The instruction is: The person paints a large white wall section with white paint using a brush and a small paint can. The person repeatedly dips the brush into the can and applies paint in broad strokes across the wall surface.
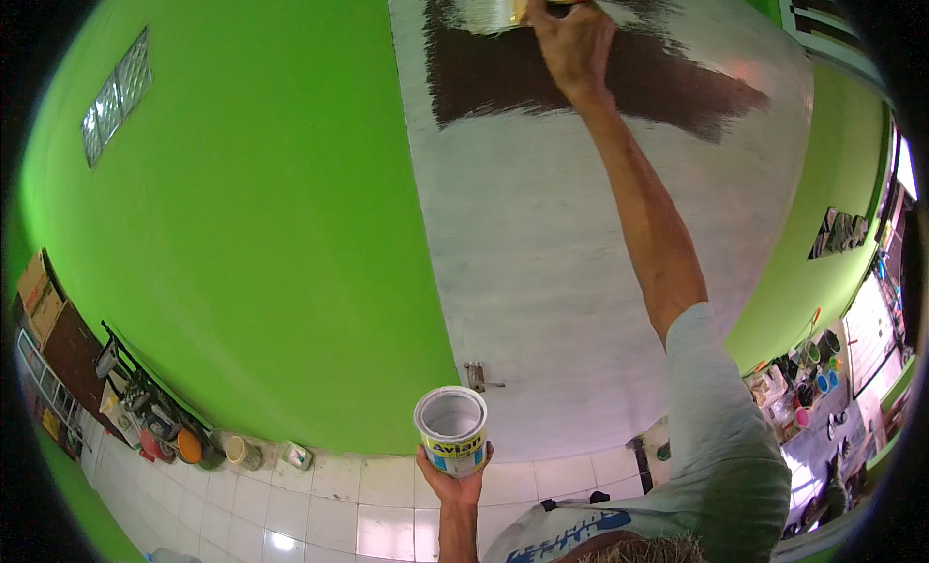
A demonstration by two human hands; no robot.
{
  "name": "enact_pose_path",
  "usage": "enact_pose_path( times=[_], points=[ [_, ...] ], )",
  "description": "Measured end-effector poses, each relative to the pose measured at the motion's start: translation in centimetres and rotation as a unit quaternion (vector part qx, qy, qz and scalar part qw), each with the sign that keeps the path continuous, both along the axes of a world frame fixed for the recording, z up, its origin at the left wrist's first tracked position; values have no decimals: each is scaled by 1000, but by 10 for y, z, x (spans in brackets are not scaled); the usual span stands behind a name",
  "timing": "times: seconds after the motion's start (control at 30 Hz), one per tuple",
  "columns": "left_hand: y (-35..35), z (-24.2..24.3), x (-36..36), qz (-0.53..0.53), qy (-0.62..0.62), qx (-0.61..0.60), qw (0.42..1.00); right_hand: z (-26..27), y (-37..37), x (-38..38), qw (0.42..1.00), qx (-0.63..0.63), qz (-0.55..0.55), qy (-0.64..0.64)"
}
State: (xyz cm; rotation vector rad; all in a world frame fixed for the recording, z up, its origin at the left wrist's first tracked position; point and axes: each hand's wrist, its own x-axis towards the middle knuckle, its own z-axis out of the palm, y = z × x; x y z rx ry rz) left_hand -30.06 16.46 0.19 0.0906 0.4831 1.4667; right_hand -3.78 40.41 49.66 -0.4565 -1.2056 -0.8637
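My right hand [580, 44] grips a wide paintbrush [490, 10] with a red-tipped handle. Its pale bristles press flat on the upper part of a door [580, 258]. Most of this door is whitish grey, and a dark brown patch [501, 76] with ragged brush-stroke edges surrounds the bristles on top. Low in the picture, my left hand [453, 484] holds up an open Avian paint can [451, 431] from beneath. Whitish paint coats its rim and inner wall; how full it is cannot be told. A metal door handle [477, 376] shows just above the can.
A green wall [276, 222] adjoins the door at left. Along its foot, on white floor tiles [330, 483], stand a small bucket [243, 454], a folded trolley [149, 389] and cardboard [40, 294]. Buckets and clutter [805, 389] crowd the floor at right.
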Motion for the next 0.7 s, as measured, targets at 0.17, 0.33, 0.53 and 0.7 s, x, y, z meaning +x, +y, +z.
enact_pose_path(
  times=[0.17,0.33,0.53,0.7],
  points=[
    [2,-1,0,5,-16,-2,1000,3,-6,-28,996,13,88,-3],
    [6,-3,2,6,-30,-6,1000,10,-5,-35,1000,17,26,0],
    [5,-18,-4,5,-25,8,1000,21,13,-40,998,17,60,-22],
    [0,-7,-5,36,-15,-5,999,31,9,-46,993,21,109,-44]
  ],
)
